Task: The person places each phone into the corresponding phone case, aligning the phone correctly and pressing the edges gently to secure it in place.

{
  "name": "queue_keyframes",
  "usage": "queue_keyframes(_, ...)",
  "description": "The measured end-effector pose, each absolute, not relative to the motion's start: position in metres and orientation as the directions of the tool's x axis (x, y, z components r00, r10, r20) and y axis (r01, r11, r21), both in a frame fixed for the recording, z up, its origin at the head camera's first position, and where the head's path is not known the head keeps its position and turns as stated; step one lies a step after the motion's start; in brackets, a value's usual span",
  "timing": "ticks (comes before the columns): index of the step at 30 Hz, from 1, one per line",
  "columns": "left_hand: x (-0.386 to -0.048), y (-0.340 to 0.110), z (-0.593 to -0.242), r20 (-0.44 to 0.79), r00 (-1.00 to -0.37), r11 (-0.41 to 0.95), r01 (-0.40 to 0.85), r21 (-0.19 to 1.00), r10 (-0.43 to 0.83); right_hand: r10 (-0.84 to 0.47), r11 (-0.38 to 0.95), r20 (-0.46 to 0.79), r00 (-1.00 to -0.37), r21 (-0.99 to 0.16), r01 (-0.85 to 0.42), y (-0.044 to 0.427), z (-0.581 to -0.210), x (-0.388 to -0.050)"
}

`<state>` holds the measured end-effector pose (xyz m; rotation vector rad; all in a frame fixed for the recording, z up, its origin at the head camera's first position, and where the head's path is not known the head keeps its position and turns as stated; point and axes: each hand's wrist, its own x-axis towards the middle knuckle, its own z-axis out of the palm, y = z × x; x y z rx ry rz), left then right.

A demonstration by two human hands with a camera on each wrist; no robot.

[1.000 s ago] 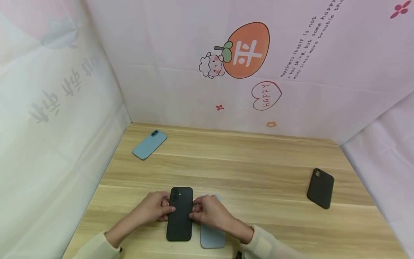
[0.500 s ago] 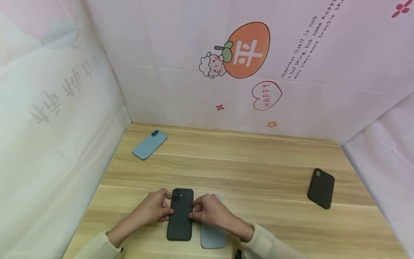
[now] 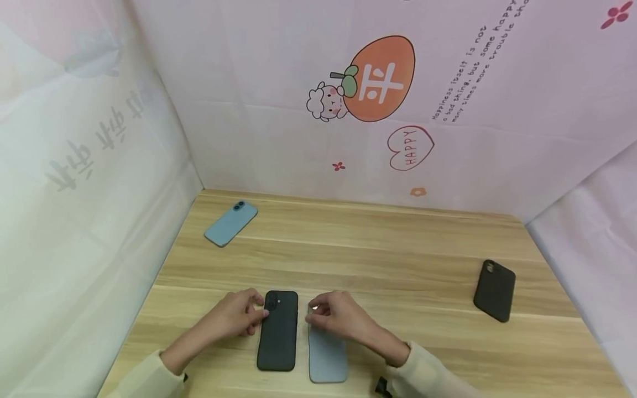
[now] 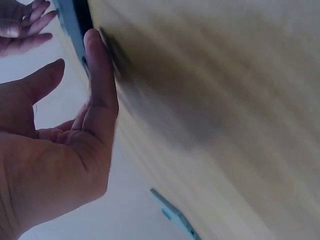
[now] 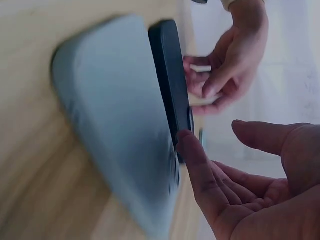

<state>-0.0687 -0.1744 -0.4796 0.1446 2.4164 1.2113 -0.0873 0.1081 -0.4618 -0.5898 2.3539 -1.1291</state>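
A black phone (image 3: 277, 337) with a camera bump lies at the front of the table, camera end away from me. Just right of it lies a pale blue-grey phone (image 3: 327, 356), its top partly hidden by my right hand (image 3: 338, 315). My left hand (image 3: 240, 313) is at the black phone's upper left edge. In the left wrist view, that hand's thumb and forefinger stand apart with nothing between them. From the right wrist view, my right hand's thumb and forefinger are likewise apart, above the pale phone, and neither phone is between them.
A light blue phone (image 3: 231, 223) lies at the table's back left. Toward the right edge is a black phone case (image 3: 494, 291) with a camera cutout. White printed cloth (image 3: 278, 138) walls in the wooden table (image 3: 378, 249) at the back and sides.
My right hand has left the black phone's right edge and moved right over the pale phone's top. My left thumb has shifted up along the black phone's left edge.
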Motion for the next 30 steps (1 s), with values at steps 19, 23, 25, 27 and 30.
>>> queue_keyframes(19,-0.138,-0.229,-0.447,-0.045,-0.998,0.845,0.007,0.534,0.037,-0.163,0.839,0.006,-0.987,-0.525,-0.142,0.305,-0.449,-0.147)
queue_keyframes(23,-0.159,-0.238,-0.446,-0.049,-0.999,0.868,-0.026,0.495,-0.001,-0.070,0.906,-0.025,-0.997,-0.420,-0.053,0.355,-0.445,-0.156)
queue_keyframes(25,-0.168,-0.244,-0.450,-0.037,-0.999,0.877,-0.014,0.481,0.004,-0.022,0.931,-0.043,-0.999,-0.365,-0.005,0.378,-0.446,-0.158)
queue_keyframes(27,-0.177,-0.249,-0.455,-0.044,-0.999,0.877,-0.012,0.481,0.010,0.017,0.949,-0.059,-0.998,-0.314,0.035,0.399,-0.450,-0.159)
queue_keyframes(30,-0.188,-0.255,-0.465,-0.096,-0.995,0.876,-0.038,0.480,0.010,0.088,0.962,-0.109,-0.990,-0.249,0.113,0.422,-0.457,-0.157)
